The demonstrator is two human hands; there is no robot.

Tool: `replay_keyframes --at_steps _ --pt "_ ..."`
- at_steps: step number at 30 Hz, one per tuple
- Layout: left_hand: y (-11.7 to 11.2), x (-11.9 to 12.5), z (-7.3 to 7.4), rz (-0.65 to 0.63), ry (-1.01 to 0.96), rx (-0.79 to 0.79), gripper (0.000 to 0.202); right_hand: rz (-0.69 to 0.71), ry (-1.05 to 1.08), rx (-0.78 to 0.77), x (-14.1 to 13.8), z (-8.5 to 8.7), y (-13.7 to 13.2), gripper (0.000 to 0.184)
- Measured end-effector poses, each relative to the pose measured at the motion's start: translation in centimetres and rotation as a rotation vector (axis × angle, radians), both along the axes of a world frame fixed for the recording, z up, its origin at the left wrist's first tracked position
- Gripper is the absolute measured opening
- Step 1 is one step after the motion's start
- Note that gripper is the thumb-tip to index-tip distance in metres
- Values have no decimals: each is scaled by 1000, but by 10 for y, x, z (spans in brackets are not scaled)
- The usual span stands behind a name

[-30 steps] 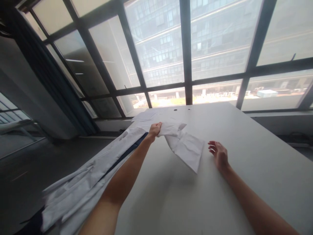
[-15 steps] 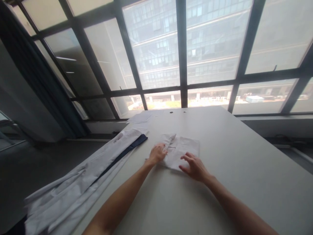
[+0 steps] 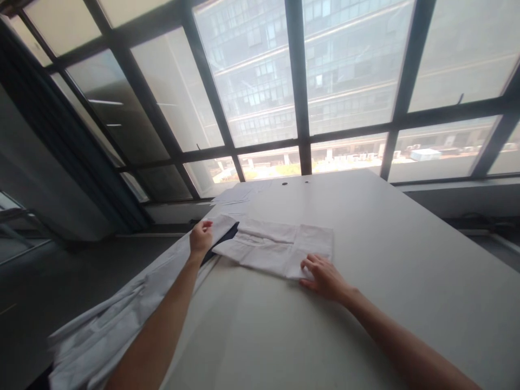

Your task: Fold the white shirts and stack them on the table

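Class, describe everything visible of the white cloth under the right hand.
The white cloth looks like creased fabric, roughly oblong, with a lengthwise opening or fold and a crosswise crease. It lies nearly flat on the table, its left end by the dark blue cloth. The right hand rests on its near right corner.

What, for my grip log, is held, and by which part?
Cannot be told: right hand is at white cloth, near right corner; left hand is over piled garments.

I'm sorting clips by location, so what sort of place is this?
Probably an indoor workroom or office-type space: a large white table with a white cloth laid on it, tall dark-framed windows facing another building, and a dark curtain at the left.
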State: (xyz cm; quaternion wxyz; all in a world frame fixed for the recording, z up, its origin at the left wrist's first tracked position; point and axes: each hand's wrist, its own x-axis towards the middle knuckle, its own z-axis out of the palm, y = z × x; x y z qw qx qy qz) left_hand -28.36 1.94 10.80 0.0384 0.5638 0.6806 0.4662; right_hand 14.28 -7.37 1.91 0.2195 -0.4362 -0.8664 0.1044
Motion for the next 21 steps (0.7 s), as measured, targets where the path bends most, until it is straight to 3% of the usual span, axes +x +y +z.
replay_keyframes --at_steps 1,3,5,6,9,12,17,21 --pt "1 5 -3 -55 64 32 23 2 6 1 0 0 -1 20" --pt "4 23 -16 -298 256 27 23 9 27 7 -1 -1 -1 11" --pt "4 46 -37 -560 450 -43 26 11 62 17 -1 -3 -1 14" --pt "3 57 -49 -614 509 -85 27 1 90 17 0 -5 0 17" --pt "-3 82 -87 -516 613 -170 37 -86 256 -12 2 -11 6 22" --pt "-8 90 -111 -398 685 -194 42 -232 529 -49 11 -10 16 27" --pt "-9 91 -111 -383 701 -240 42 -565 960 -56 56 -3 21 31" --pt "-17 105 -104 -359 671 -310 45 -841 1033 -81 117 -16 -10 25"
